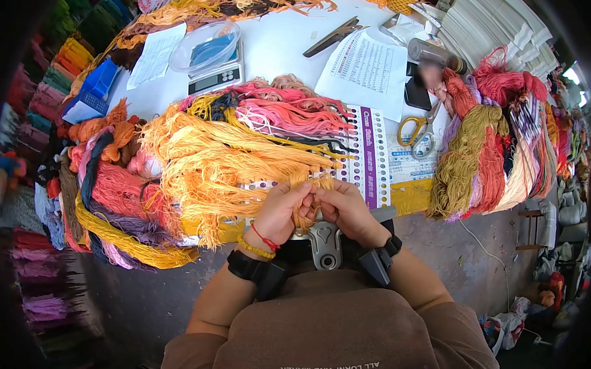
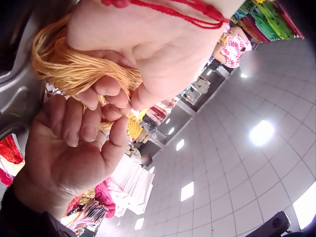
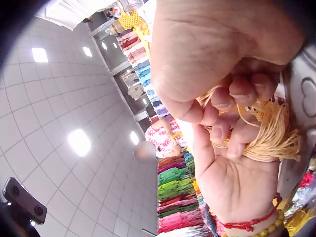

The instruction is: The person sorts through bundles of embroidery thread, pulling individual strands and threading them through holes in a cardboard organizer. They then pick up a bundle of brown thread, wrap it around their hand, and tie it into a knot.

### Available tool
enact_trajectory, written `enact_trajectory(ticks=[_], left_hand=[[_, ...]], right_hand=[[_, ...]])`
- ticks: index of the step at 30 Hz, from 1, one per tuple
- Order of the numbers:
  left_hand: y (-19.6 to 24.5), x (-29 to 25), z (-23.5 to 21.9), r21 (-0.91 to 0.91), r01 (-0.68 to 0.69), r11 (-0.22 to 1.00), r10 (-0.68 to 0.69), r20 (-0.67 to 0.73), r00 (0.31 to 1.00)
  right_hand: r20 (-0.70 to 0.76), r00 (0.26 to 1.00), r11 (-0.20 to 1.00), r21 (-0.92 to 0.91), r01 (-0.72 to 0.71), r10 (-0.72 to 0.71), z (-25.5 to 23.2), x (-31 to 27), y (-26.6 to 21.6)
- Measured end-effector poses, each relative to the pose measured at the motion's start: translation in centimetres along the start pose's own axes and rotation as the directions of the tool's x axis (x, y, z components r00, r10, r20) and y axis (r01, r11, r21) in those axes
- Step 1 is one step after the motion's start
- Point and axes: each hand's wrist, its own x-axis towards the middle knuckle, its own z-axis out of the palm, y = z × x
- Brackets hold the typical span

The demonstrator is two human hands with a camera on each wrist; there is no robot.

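Note:
My left hand [image 1: 276, 213] and right hand [image 1: 348, 211] meet at the table's front edge, fingertips together. Between them is a small bundle of light-orange embroidery thread [image 2: 81, 64]. In the left wrist view, the left fingers curl round the bundle, and its looped end bulges out beside the palm. The right hand [image 3: 217, 59] pinches strands with curled fingers and thumb, partly hiding them. Loose thread ends fan out past the left hand [image 3: 232, 190] in the right wrist view. A large pile of matching orange thread [image 1: 225, 159] lies left of the hands.
A metal clamp-like piece [image 1: 326, 244] sits just below the hands. Behind them lies a punched thread card [image 1: 368, 154], with scissors [image 1: 418, 133] to its right. Thread skeins [image 1: 465, 158] hang over the right edge. A scale [image 1: 216, 77] and printed sheets [image 1: 365, 66] lie farther back.

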Motion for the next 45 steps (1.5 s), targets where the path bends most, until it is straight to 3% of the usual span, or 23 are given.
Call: enact_trajectory(ticks=[45], left_hand=[[-0.98,0.8,-0.26,-0.025,0.002,1.0,-0.003,-0.044,0.999]], right_hand=[[0.068,0.997,0.995,-0.096,0.032,-0.026,0.32,-0.17,-0.13]])
